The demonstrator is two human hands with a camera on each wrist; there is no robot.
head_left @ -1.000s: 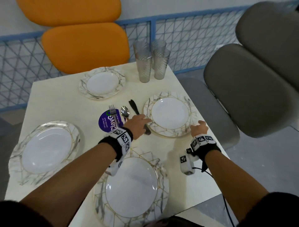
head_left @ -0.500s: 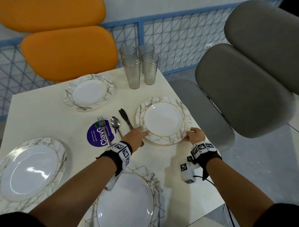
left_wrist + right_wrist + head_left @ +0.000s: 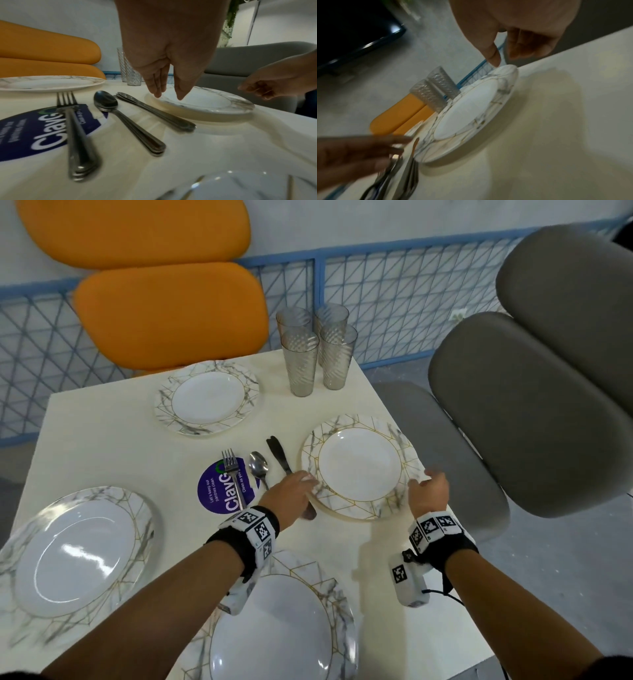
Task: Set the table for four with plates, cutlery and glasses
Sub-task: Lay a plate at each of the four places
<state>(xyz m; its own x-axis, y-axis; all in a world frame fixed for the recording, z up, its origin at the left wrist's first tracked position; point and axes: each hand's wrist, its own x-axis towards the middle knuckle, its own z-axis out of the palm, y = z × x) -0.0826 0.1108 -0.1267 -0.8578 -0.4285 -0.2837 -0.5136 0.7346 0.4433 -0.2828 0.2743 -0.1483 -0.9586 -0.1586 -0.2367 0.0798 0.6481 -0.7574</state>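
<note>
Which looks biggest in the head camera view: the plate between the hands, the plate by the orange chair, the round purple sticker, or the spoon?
As they appear in the head view:
1. Plate between the hands
2. Plate by the orange chair, which is farther away, so the plates' true sizes may match
3. Purple sticker
4. Spoon

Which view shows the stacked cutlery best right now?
The left wrist view: the forks, spoons and knives lie close and whole, stacks visible. The head view shows them small, the knives partly under the left hand. The right wrist view shows only blurred handles.
</note>
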